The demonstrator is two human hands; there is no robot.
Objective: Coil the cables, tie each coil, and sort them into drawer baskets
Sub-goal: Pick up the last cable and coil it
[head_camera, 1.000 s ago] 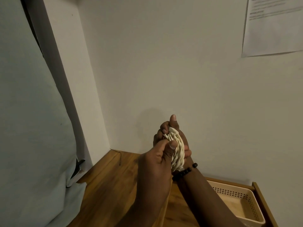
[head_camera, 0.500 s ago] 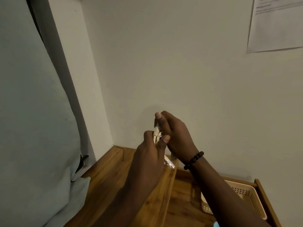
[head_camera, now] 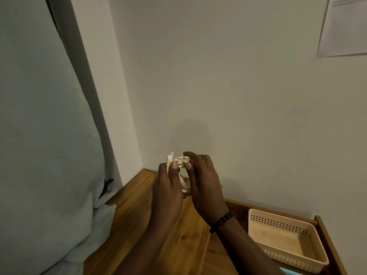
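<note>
Head view: two hands, left hand (head_camera: 166, 187) and right hand (head_camera: 204, 183), one cream cable coil (head_camera: 181, 161), one basket (head_camera: 286, 241).

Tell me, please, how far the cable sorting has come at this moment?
Done: the cream cable looks coiled. In hand: left hand pinches its plug end, right hand grips the coil; no tie is visible. Left: placing it in the drawer's beige basket, which looks empty.
</note>
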